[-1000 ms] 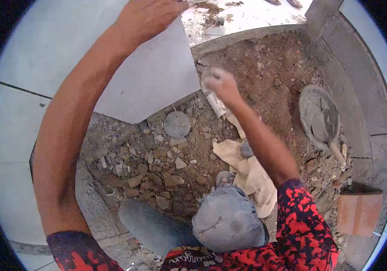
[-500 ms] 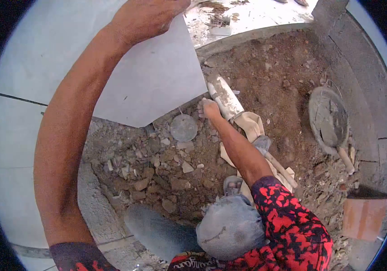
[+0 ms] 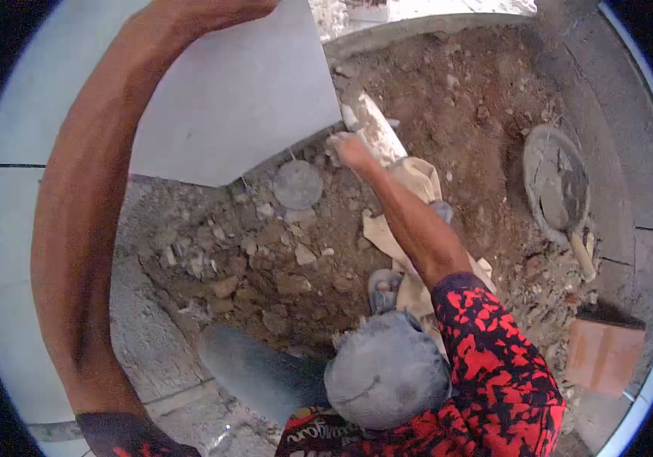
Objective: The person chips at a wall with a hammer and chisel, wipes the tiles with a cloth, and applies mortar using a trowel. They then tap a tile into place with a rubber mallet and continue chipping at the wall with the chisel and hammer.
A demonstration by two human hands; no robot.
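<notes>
A large pale tile (image 3: 243, 99) with a cut-off corner slants over the rubble. My left arm reaches along its left side, and only the heel of my left hand (image 3: 254, 7) shows at the top edge, fingers hidden. Close to the tile's lower right corner is my right hand (image 3: 348, 150), its fingers curled together; what they hold is hidden. A grey round disc (image 3: 297, 184) with a thin stem or string lies left of this hand. Just right of the hand is a white, dirt-smeared long piece (image 3: 380, 129), with beige cloth (image 3: 416, 180) below it.
Broken stones (image 3: 281, 286) and soil cover the ground. On the right are a mortar pan (image 3: 556, 183), a wooden handle (image 3: 583, 256) and an orange-brown block (image 3: 604, 356). Pale floor tiles (image 3: 10, 228) lie at the left. My knee (image 3: 387, 369) is at the bottom.
The view has shifted, and most of the scene sits higher in it. My left hand has mostly passed out of the top edge. My right hand stays near the tile's corner.
</notes>
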